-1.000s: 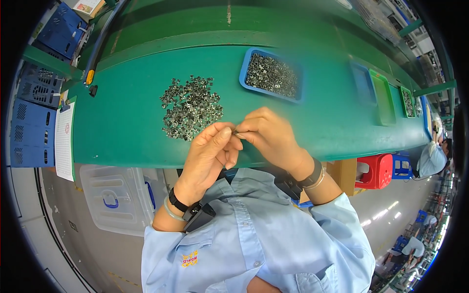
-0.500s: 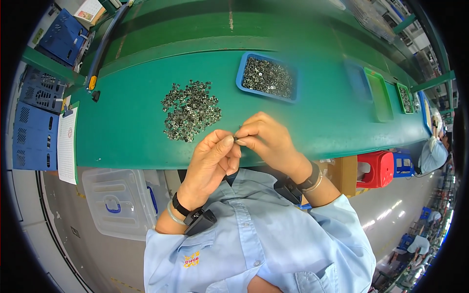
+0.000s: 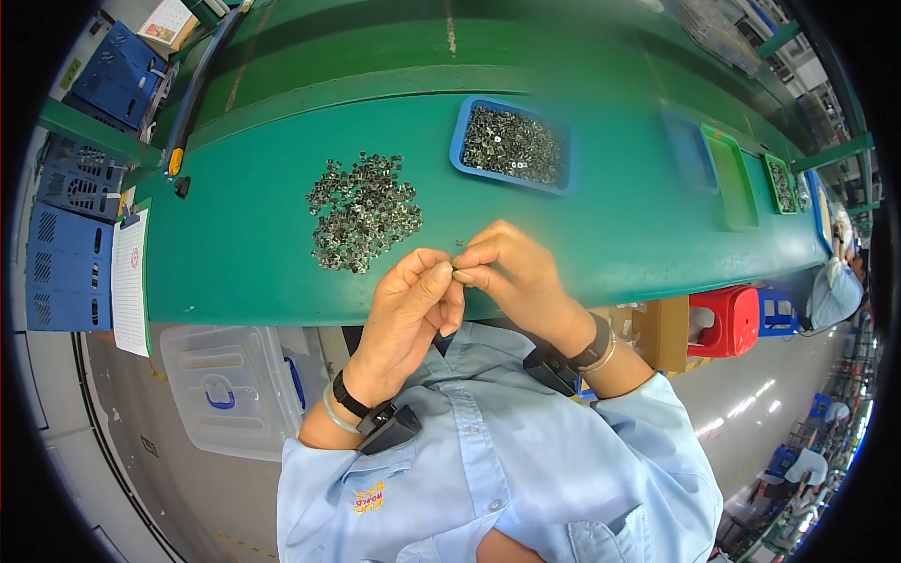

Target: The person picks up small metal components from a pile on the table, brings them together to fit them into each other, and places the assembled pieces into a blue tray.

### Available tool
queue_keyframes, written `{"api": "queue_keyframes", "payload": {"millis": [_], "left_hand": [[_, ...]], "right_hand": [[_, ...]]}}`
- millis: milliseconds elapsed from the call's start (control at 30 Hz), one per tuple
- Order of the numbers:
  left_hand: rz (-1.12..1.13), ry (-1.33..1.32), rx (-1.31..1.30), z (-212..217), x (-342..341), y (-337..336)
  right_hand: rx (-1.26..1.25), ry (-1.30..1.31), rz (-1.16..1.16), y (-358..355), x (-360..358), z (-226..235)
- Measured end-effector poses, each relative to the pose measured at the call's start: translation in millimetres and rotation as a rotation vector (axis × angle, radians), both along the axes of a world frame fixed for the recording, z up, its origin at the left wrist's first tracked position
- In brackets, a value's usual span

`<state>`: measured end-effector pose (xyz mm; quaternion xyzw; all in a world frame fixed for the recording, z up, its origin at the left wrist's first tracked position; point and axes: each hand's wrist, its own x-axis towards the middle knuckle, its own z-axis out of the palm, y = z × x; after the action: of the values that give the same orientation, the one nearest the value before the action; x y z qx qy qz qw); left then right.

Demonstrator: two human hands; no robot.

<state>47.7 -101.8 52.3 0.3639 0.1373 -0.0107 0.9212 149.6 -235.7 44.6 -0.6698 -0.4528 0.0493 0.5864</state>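
My left hand (image 3: 409, 305) and my right hand (image 3: 513, 274) meet fingertip to fingertip over the front edge of the green table (image 3: 253, 253). Both are closed in a pinch on a tiny dark part, mostly covered by the fingers, so its kind is not clear. Just beyond my fingertips lies a single small dark piece (image 3: 459, 243). A loose heap of small black and silvery metal parts (image 3: 366, 214) spreads to the left of my hands. Farther off stands a blue tray (image 3: 457, 145) filled with many similar small parts.
On the right are a green tray (image 3: 731, 178) and a smaller green tray (image 3: 778, 184) with parts. A clipboard (image 3: 131, 281) and blue crates (image 3: 68, 267) stand at the left. Below sit a clear lidded box (image 3: 225, 385) and a red stool (image 3: 727, 321). Another person (image 3: 833, 293) sits far right.
My hands stay pinched together at nearly the same spot, with only slight finger movement. The single small piece beyond my fingertips shows more plainly now.
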Motion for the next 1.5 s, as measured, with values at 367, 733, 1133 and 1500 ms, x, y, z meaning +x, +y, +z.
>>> {"api": "queue_keyframes", "payload": {"millis": [367, 733, 1133, 1500], "left_hand": [[0.004, 0.021, 0.031, -2.1, 3.1, -2.9], [0.024, -0.002, 0.015, 0.4, 1.3, -0.8], [0.052, 0.025, 0.144, 1.7, 0.7, 3.2], [0.021, 0.003, 0.013, 0.7, -1.0, 7.5]], "right_hand": [[0.010, 0.002, -0.015, -4.4, 1.8, -2.7], [0.008, -0.023, 0.009, -2.6, 4.2, 4.8], [-0.125, -0.357, -0.098, -1.5, 1.8, 10.2], [-0.076, -0.274, -0.076, 2.1, 0.5, 8.5]]}}
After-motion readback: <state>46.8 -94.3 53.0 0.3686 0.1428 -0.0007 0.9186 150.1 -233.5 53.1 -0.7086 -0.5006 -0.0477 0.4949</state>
